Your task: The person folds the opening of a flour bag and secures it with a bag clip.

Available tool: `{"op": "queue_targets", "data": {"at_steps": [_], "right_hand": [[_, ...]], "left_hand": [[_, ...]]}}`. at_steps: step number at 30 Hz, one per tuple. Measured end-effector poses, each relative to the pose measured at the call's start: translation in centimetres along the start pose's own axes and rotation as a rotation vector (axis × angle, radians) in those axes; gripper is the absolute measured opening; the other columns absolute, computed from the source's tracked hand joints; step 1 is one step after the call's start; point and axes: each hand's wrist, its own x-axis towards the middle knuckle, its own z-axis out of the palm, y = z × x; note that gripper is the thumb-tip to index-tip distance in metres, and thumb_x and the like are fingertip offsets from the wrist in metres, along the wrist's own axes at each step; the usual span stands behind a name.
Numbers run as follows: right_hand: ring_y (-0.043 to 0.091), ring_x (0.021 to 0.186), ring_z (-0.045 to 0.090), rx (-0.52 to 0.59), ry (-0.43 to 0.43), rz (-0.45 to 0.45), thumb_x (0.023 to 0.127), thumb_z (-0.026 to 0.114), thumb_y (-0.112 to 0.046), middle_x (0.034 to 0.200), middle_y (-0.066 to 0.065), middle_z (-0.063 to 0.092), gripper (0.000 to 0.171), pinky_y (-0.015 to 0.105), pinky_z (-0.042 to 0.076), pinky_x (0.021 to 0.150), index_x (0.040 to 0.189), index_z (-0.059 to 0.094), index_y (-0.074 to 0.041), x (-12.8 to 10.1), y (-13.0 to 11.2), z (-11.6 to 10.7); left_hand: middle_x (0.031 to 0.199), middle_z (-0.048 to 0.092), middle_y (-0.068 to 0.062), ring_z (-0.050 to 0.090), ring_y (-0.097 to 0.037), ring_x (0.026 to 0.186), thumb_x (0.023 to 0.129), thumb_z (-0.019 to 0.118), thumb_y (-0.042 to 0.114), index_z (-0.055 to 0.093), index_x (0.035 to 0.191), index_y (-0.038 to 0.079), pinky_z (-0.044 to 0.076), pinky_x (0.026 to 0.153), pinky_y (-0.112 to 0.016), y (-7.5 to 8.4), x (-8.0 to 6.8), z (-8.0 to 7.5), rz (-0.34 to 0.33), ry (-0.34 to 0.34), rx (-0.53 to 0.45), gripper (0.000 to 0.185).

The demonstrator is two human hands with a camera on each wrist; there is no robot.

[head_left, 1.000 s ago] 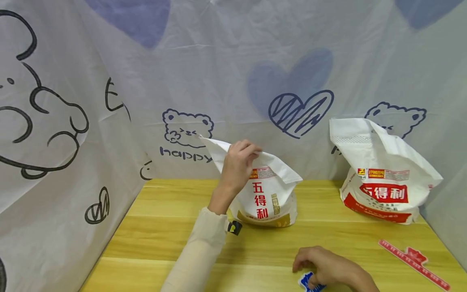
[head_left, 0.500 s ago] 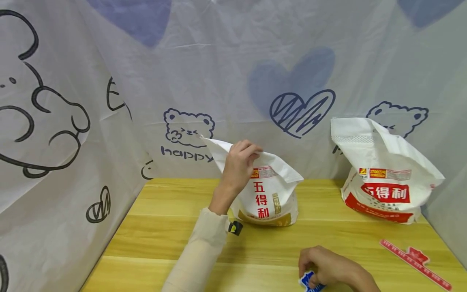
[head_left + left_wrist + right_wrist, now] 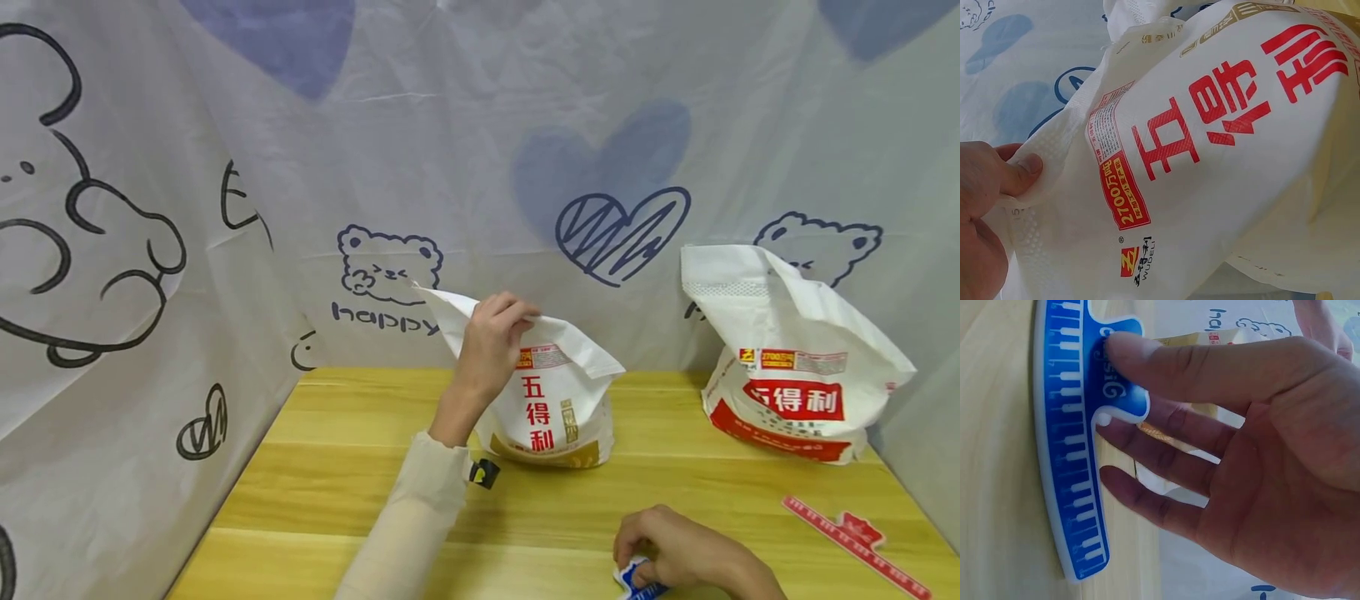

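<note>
Left hand [image 3: 489,348] pinches the top of the white red-lettered bag [image 3: 555,408], right hand [image 3: 678,546] pinches the blue plastic piano-key clip [image 3: 1072,456] at the yellow wood tabletop [image 3: 300,500]: likely pickup, calling for a steady lift.

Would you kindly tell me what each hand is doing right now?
Left hand: holding the gold-based white bag near its top.
Right hand: pinching the blue clip.
</note>
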Motion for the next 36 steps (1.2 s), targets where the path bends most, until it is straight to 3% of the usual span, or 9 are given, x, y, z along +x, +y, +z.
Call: {"op": "queue_targets", "data": {"at_steps": [10, 23, 32, 36], "right_hand": [[0.002, 0.085, 0.062, -0.011, 0.005, -0.013, 0.084, 0.078, -0.004, 0.090, -0.016, 0.069, 0.017, 0.027, 0.055, 0.079, 0.093, 0.075, -0.018, 0.4, -0.1, 0.2], [0.011, 0.091, 0.063, 0.075, -0.038, 0.098, 0.091, 0.074, -0.003, 0.103, -0.008, 0.070, 0.024, 0.033, 0.058, 0.086, 0.107, 0.073, -0.020, 0.4, -1.0, 0.2], [0.004, 0.090, 0.059, -0.074, 0.004, 0.016, 0.086, 0.062, 0.013, 0.103, -0.014, 0.065, 0.040, 0.028, 0.056, 0.083, 0.105, 0.075, -0.020, -0.1, -1.8, 0.0], [0.005, 0.091, 0.058, -0.102, 0.018, 0.037, 0.083, 0.062, 0.014, 0.104, -0.014, 0.064, 0.043, 0.030, 0.057, 0.084, 0.107, 0.075, -0.020, -0.3, -1.9, 0.0]], "left_hand": [[0.096, 0.068, -0.004, 0.062, -0.021, 0.092, 0.089, 0.072, -0.007, 0.076, 0.098, 0.007, 0.049, 0.092, -0.035, -0.1, -0.1, -0.3, 0.002, 0.004, 0.009, 0.017], [0.095, 0.069, -0.004, 0.063, -0.021, 0.092, 0.089, 0.072, -0.007, 0.076, 0.098, 0.006, 0.049, 0.093, -0.035, -0.1, -0.1, -0.4, 0.018, 0.002, 0.016, 0.017], [0.097, 0.069, -0.004, 0.062, -0.021, 0.093, 0.089, 0.072, -0.007, 0.076, 0.099, 0.006, 0.048, 0.093, -0.035, -0.1, -0.1, -0.2, 0.009, -0.001, 0.012, 0.017], [0.097, 0.069, -0.004, 0.063, -0.021, 0.093, 0.089, 0.072, -0.007, 0.076, 0.099, 0.007, 0.049, 0.093, -0.035, 0.0, -0.1, -0.2, 0.011, -0.001, 0.015, 0.017]]}}
